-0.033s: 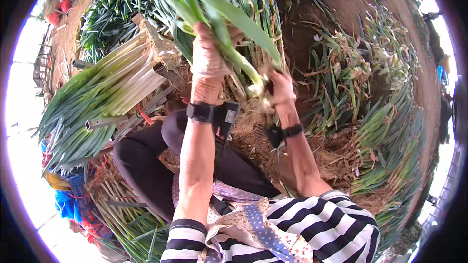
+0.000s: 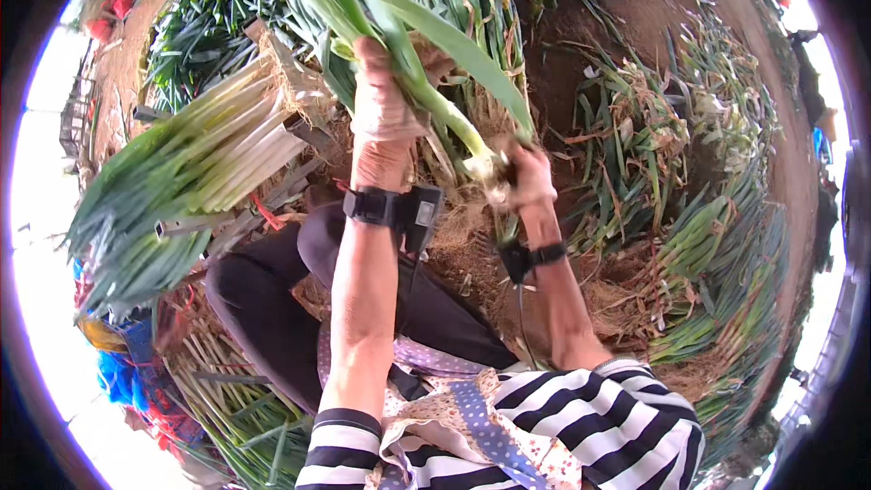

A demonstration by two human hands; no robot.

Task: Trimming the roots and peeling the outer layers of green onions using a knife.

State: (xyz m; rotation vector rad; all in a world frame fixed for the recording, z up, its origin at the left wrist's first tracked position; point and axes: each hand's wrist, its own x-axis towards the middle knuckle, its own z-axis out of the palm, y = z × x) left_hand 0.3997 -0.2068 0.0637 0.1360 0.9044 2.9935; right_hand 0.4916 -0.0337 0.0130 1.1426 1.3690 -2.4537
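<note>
Green leafy stalk [image 2: 461,130], likely light, firm-stemmed, tear-prone at leaves, sat clamped in left hand [image 2: 386,95], best held mid-stem; right hand [image 2: 529,172] blurred beside root end [image 2: 488,166], grip unclear.

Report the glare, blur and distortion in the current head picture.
Head view: white glare washes out parts of the left and right rims; head view: black corners frame the bent fisheye image; head view: the right hand is smeared, and the leafy bundle at left looks soft, while the left hand and held stalk are clearer.
</note>
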